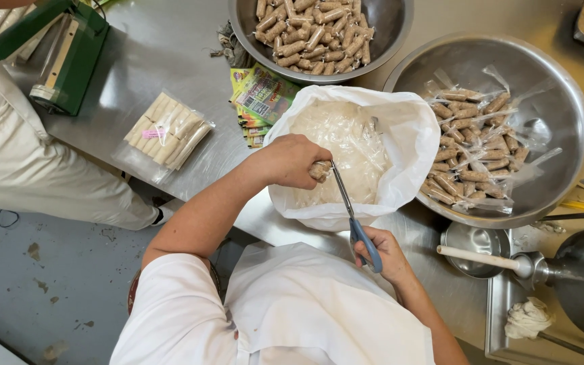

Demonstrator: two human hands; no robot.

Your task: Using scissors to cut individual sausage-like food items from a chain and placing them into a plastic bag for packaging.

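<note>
- Head view looks straight down at a shiny metal table (170, 54) with a grey, stained floor (42, 270) beside it.
- The left hand (292, 161) has its fingers curled tight around a small brown roll (320, 170), held over a white plastic bag (410, 145).
- The right hand (385, 253) has its fingers through the blue handles of the scissors (354, 216), and the blades reach up to touch the roll.
- The white bag sits open on the table, between the person and two bowls.
- One metal bowl (390, 27) at the top is full of bare brown rolls.
- A bigger metal bowl (562, 101) on the right holds rolls wrapped in clear plastic.
- A green sealing machine (69, 54) sits at the top left.
- Near it lies a clear pack of pale sticks (167, 128).
- Some bright paper packets (261, 98) lie by the bag.
- Another person in white clothes (8, 149) stands at the left.
</note>
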